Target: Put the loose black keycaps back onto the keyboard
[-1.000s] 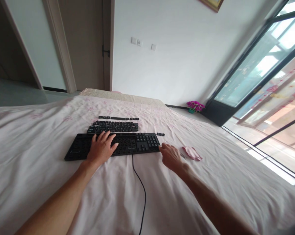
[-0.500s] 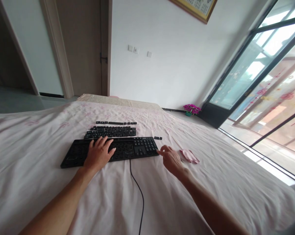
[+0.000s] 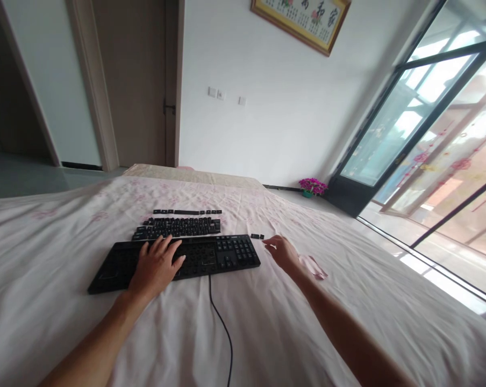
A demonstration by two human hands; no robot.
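Observation:
A black keyboard [image 3: 198, 260] lies on the bed. Its number pad at the right has keys on it, while the larger left part shows bare key sockets. My left hand [image 3: 156, 266] rests across that bare part, fingers spread. Off the keyboard's right end is my right hand [image 3: 281, 251], thumb and forefinger brought together beside a pair of loose keycaps [image 3: 257, 236]. Anything between those fingertips is too small to make out. Behind the keyboard stand rows of removed keycaps [image 3: 182, 226], with a long space bar [image 3: 186, 212] in the farthest row.
A black cable [image 3: 222, 317] runs from the keyboard toward me. To the right of my right hand lies a pink cloth [image 3: 313, 266]. The pale bedsheet [image 3: 372, 301] is wrinkled. Purple flowers [image 3: 313, 186] stand beyond the bed, near a glass door [image 3: 372, 129].
My right hand has moved from the number pad's lower right corner, away from me, to the loose keycaps. My left hand stays on the keyboard. The camera has tilted up slightly.

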